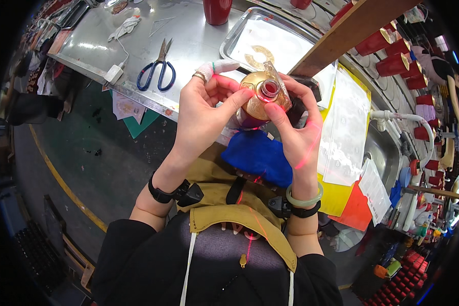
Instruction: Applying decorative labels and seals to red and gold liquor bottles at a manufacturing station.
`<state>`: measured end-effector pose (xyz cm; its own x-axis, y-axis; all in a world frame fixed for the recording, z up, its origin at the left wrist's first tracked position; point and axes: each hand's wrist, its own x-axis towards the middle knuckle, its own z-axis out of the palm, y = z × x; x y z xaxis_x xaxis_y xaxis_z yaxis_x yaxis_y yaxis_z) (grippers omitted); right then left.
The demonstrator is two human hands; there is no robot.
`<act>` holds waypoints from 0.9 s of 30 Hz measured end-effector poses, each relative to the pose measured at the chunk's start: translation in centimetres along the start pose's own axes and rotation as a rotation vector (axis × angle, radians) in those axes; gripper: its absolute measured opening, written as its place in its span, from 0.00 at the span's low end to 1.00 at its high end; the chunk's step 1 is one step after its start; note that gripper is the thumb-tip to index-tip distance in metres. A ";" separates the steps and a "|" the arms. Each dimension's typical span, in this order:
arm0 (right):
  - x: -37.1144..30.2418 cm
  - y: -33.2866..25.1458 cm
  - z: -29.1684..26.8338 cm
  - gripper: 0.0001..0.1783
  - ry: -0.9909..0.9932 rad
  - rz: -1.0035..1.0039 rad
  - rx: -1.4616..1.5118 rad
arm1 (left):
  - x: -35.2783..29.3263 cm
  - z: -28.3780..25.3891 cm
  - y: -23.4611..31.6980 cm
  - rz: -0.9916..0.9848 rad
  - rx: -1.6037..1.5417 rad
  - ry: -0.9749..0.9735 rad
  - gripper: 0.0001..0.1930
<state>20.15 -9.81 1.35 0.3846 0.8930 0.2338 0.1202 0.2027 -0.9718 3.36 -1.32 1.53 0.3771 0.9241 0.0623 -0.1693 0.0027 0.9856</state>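
Observation:
Between my hands is a dark red bottle (270, 88), its round mouth facing up toward me. A gold patterned sheet (253, 105) wraps around its shoulder, with one strip standing up at the far side of the neck. My left hand (204, 104) is closed on the left side, thumb pressing the gold sheet; its index finger wears a white covering and points away to the right. My right hand (298, 127) grips the right side, thumb close below the neck and fingers curled behind. The bottle's underside is mostly hidden.
Blue-handled scissors (160, 66) lie on the metal table (107, 56). A metal tray (228, 46) holds white paper and a gold curved piece (259, 57). A wooden post (352, 35) rises at right, beside paper sheets (347, 127). Blue cloth (257, 155) lies below my hands.

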 end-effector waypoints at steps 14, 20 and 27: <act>0.1 0.1 0.0 0.26 0.005 0.007 -0.023 | 1.7 -1.1 -1.4 -0.204 -0.302 -0.142 0.30; 0.1 -0.1 0.0 0.28 -0.003 0.002 -0.017 | 2.7 -0.1 -2.1 -0.323 -0.436 -0.104 0.21; 0.1 -0.3 0.0 0.28 -0.012 0.047 -0.027 | -0.4 1.0 -3.4 0.464 0.184 0.070 0.29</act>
<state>20.18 -9.81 1.62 0.3796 0.9060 0.1872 0.1269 0.1494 -0.9806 4.68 -2.06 -1.73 0.2371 0.8354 0.4958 -0.1389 -0.4760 0.8684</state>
